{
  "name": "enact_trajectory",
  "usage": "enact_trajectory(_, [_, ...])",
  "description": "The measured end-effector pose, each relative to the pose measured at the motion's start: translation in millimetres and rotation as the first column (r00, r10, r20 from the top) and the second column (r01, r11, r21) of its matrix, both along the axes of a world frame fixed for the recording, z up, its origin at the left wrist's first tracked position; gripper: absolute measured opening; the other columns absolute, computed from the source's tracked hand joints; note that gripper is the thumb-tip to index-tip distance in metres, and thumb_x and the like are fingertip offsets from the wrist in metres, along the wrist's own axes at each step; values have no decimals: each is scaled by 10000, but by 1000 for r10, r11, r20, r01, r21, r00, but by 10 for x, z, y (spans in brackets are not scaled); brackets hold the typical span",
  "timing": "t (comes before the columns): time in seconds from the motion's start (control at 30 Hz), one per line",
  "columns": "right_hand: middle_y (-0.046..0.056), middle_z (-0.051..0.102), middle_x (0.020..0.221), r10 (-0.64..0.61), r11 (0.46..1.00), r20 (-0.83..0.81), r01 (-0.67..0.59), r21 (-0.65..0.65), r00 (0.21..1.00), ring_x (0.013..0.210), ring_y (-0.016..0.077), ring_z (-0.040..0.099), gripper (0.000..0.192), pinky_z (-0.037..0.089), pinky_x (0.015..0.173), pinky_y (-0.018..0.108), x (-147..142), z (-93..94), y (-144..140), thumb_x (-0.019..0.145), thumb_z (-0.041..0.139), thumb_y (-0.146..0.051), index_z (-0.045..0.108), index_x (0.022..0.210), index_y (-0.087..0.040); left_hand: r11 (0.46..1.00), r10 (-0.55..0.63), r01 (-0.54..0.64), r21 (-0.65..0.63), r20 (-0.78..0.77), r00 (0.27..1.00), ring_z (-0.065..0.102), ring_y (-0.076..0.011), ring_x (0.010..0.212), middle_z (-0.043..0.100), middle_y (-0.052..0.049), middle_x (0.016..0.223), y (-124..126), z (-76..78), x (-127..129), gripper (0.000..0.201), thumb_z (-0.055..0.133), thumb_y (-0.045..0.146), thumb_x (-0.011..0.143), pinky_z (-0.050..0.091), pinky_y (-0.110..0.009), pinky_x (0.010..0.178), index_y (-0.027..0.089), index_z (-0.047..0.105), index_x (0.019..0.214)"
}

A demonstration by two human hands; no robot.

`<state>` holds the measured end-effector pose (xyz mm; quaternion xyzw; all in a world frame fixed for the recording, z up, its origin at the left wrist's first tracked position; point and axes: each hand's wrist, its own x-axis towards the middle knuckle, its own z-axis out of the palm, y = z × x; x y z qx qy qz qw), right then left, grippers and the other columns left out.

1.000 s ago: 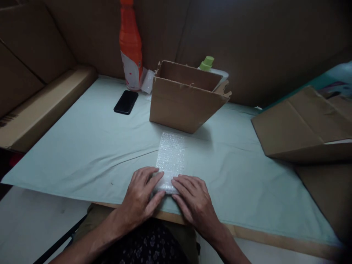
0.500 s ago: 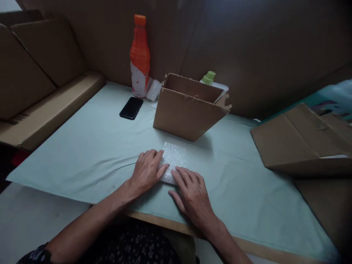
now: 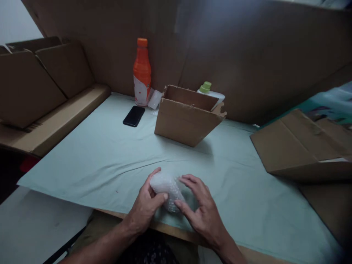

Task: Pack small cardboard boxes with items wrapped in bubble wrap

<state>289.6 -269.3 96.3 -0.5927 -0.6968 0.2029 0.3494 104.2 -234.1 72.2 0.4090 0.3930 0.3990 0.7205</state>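
Note:
A small sheet of clear bubble wrap [image 3: 165, 183] is lifted and bent over near the front edge of the table. My left hand [image 3: 145, 201] grips its left side, with the thumb on the near face and the fingers behind. At its right side, my right hand [image 3: 199, 205] has its fingers spread apart from the thumb. That thumb touches the wrap's lower right edge, and the slightly blurred fingertips are close to its upper right edge. Whether anything lies inside the wrap I cannot tell.
Behind my hands stands an open cardboard box [image 3: 184, 121] on the pale green cloth [image 3: 104, 146]. A white bottle with a green cap [image 3: 205, 87], an orange bottle [image 3: 142, 73] and a black phone [image 3: 134, 116] are farther back. More cardboard boxes [image 3: 291, 143] flank the table.
The bubble wrap lay flat under both hands; now it is raised, bent and nearer to me. My left hand has closed on it. The view has tilted up slightly.

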Motion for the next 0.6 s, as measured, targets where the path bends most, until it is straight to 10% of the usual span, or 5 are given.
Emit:
enact_trajectory(0.13, [141, 615, 1374, 80, 983, -195, -110, -148, 978, 1128, 276, 665, 789, 557, 951, 418, 124, 87, -26, 790, 775, -474, 452, 1473, -243, 932, -60, 179, 317, -350, 935, 609, -259, 1240, 544, -136, 1458, -101, -24, -44, 842, 598, 137, 762, 510, -420, 1054, 212, 284, 1540])
enact_trajectory(0.3, [63, 755, 980, 92, 976, -244, -136, -171, 965, 917, 235, 715, 220, 574, 831, 317, 130, 127, 61, 850, 689, -343, 721, 1023, -211, 594, -45, 478, 647, -567, 822, 649, -283, 1194, 613, -137, 1381, 167, 34, -156, 962, 721, 248, 790, 589, -404, 939, 273, 171, 1579])
enact_trajectory(0.5, [31, 747, 847, -50, 983, -207, 11, -186, 977, 765, 216, 708, 206, 576, 701, 266, 374, 78, 109, 821, 683, -387, 726, 924, -214, 182, 595, 402, 897, -426, 682, 311, -354, 1478, 414, -222, 1534, 1389, 844, 94, 669, 633, 207, 869, 324, -558, 1175, 126, 380, 1483])
enact_trajectory(0.6, [15, 740, 823, -85, 980, -157, 55, -189, 984, 727, 200, 706, 203, 577, 669, 245, 461, 56, 52, 790, 686, -342, 705, 950, -219, 181, 658, 459, 870, -454, 600, 248, -389, 1498, 429, -213, 1531, 2011, 1153, 349, 528, 648, 114, 799, 244, -600, 1184, 104, 553, 1319])
